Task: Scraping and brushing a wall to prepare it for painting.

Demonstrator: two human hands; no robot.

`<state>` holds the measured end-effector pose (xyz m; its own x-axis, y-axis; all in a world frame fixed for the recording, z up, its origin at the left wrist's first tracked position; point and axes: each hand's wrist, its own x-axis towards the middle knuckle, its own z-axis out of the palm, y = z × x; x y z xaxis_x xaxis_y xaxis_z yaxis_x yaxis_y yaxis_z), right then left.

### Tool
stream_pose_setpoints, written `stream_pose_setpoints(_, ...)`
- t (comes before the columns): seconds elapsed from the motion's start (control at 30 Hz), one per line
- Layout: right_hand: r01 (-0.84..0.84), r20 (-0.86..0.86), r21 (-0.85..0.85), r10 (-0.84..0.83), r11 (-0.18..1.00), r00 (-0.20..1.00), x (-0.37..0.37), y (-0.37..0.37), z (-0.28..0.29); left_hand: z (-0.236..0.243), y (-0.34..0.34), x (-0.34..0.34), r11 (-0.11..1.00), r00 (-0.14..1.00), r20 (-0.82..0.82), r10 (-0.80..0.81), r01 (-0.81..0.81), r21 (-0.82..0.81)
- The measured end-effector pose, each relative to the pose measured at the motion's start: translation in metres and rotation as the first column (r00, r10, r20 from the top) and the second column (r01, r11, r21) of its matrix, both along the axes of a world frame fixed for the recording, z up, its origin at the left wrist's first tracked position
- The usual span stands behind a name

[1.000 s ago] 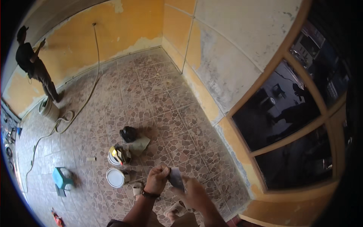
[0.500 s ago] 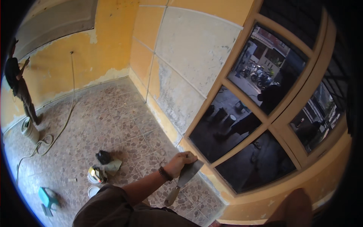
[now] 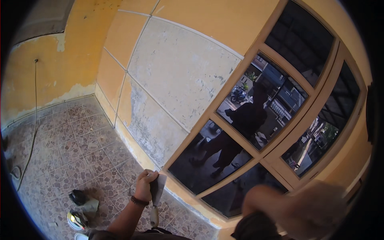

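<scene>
My left hand point(image 3: 145, 185), with a dark band at the wrist, is shut on a putty knife point(image 3: 156, 196). Its pale blade points up toward the wall and its handle hangs down below my fist. The hand sits just in front of the foot of the wall, where a scraped grey wall patch point(image 3: 176, 92) meets the window frame point(image 3: 256, 160). A large blurred shape at the lower right, with a dark sleeve under it, looks like my right hand point(image 3: 304, 208) close to the camera. Its fingers cannot be made out.
The dark window panes point(image 3: 236, 132) reflect a standing person. Yellow walls surround a patterned tile floor point(image 3: 72, 148). Small tins point(image 3: 76, 220), a rag and a black object point(image 3: 77, 197) lie at the lower left. A cable point(image 3: 32, 132) runs down the far wall and across the floor.
The view has swung from the floor up to the window wall. The person at the far wall has left the picture. My left hand has moved up toward the wall with the putty knife.
</scene>
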<state>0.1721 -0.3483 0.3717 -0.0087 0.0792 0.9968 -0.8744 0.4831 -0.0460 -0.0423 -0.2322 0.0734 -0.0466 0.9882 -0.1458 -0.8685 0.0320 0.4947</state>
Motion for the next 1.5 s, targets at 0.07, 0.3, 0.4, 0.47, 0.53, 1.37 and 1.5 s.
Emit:
stream_pose_setpoints(0.07, 0.786, 0.635, 0.113, -0.652, 0.608, 0.413, -0.069, 0.077, -0.063, -0.001, 0.001, -0.011, 0.996, 0.997, -0.035, 0.075, -0.076, -0.037)
stream_pose_setpoints(0.3, 0.841, 0.931, -0.335, 0.287, 0.425, 0.227, -0.099, 0.110, -0.310, 0.015, 0.036, -0.025, 0.976, 0.976, 0.021, 0.216, -0.215, -0.044)
stream_pose_setpoints(0.4, 0.873, 0.871, -0.428, 0.364, 0.233, 0.330, -0.110, 0.102, -0.261, 0.012, 0.062, 0.004, 0.984, 0.983, 0.066, 0.171, -0.167, -0.057)
stream_pose_setpoints(0.47, 0.864, 0.846, -0.466, 0.383, 0.190, 0.372, -0.090, 0.111, -0.266, 0.026, 0.075, 0.030, 0.986, 0.985, 0.083, 0.150, -0.143, -0.090)
stream_pose_setpoints(0.53, 0.898, 0.887, -0.397, 0.333, 0.189, 0.321, -0.055, 0.125, -0.277, 0.026, 0.094, 0.048, 0.987, 0.986, 0.101, 0.130, -0.118, -0.111)
stream_pose_setpoints(1.37, 0.631, 0.656, -0.635, -0.121, 0.446, 0.745, 0.070, 0.377, -0.122, 0.212, 0.340, 0.143, 0.112, 0.173, -0.231, 0.957, 0.515, 0.850)
stream_pose_setpoints(1.5, 0.594, 0.597, -0.628, -0.178, 0.504, 0.782, 0.033, 0.419, -0.073, 0.256, 0.400, 0.113, -0.068, 0.228, -0.062, 0.972, 0.522, 0.850)
